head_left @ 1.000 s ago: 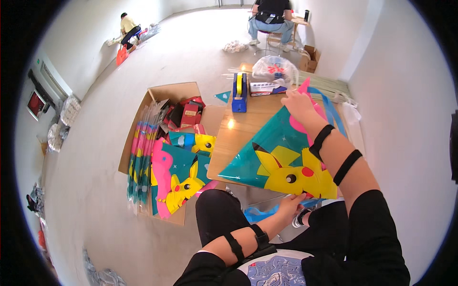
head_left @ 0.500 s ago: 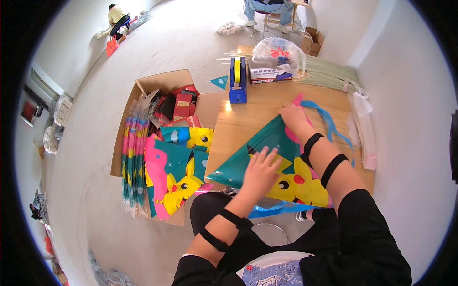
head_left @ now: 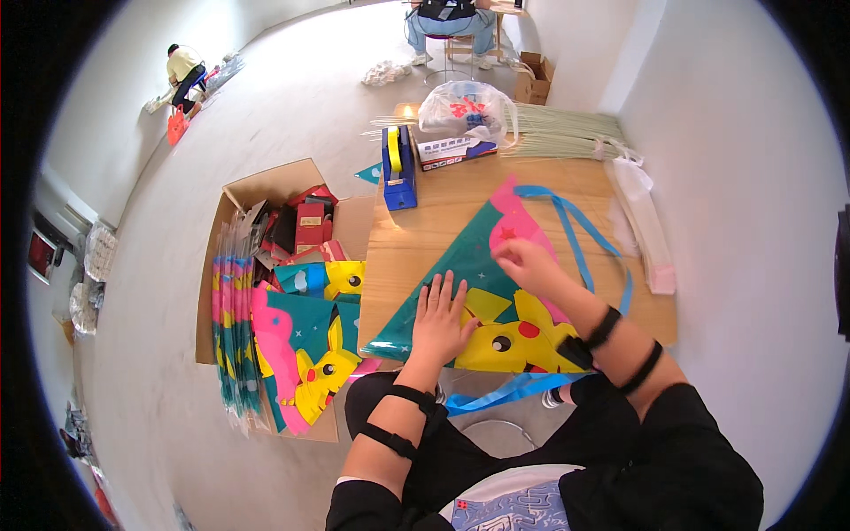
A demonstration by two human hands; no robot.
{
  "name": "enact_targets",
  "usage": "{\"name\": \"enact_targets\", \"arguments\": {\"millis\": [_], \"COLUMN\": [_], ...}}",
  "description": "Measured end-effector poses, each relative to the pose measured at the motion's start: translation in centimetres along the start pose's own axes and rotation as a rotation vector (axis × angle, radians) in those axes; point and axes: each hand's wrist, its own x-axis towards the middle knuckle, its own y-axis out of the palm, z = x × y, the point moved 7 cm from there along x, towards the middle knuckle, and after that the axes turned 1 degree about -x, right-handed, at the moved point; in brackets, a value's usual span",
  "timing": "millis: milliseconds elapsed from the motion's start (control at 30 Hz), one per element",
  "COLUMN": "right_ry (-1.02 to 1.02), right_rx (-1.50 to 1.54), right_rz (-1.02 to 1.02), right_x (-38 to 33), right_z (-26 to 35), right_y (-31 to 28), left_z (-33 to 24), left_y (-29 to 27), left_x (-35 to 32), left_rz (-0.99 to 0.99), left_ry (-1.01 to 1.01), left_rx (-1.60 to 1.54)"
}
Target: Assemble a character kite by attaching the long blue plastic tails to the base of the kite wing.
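A teal, pink and yellow kite sheet with a cartoon face lies on the wooden table in front of me. It looks triangular, its pointed corners at the far end and the near left. My left hand rests flat on the teal part, fingers spread. Over the pink band, beside a small star, my right hand is closed with its fingers curled together; whatever they may pinch is hidden. Blue ribbon tails trail from the far corner, and another blue ribbon hangs off the near edge.
A blue tape dispenser, a small box, a plastic bag and thin pale sticks occupy the far side. Left of the table, a carton holds more kites and red packets. Two people sit farther off.
My right hand has come back from the kite's far corner to the pink band. My left hand has settled flat on the teal part. The view has shifted slightly.
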Motion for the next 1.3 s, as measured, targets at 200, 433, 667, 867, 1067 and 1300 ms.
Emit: {"name": "enact_targets", "arguments": {"millis": [200,433,667,867,1067,1300], "right_ry": [0.91,1.167,0.921,0.871,0.923,0.979], "right_rx": [1.041,1.522,1.522,1.317,1.326,1.295], "right_rz": [0.488,-0.101,-0.452,-0.44,-0.407,-0.379], "right_x": [-21.0,-28.4,-27.5,-25.9,-23.2,-20.9], "right_z": [-0.2,-3.6,-4.5,-5.2,-7.3,-8.1], "right_y": [4.2,10.4,9.0,5.7,4.1,3.8], "left_z": [-0.1,-0.1,0.4,0.7,-1.8,-8.6], "left_y": [0.1,0.6,0.8,1.0,-0.9,0.6], "left_x": [0.1,0.1,0.3,0.9,2.6,2.0], "left_rz": [-0.015,-0.011,0.012,0.034,-0.1,-0.027], "left_ry": [0.01,0.034,0.022,-0.009,0.021,0.171], "left_rx": [0.019,0.022,0.011,-0.045,-0.029,0.023]}}
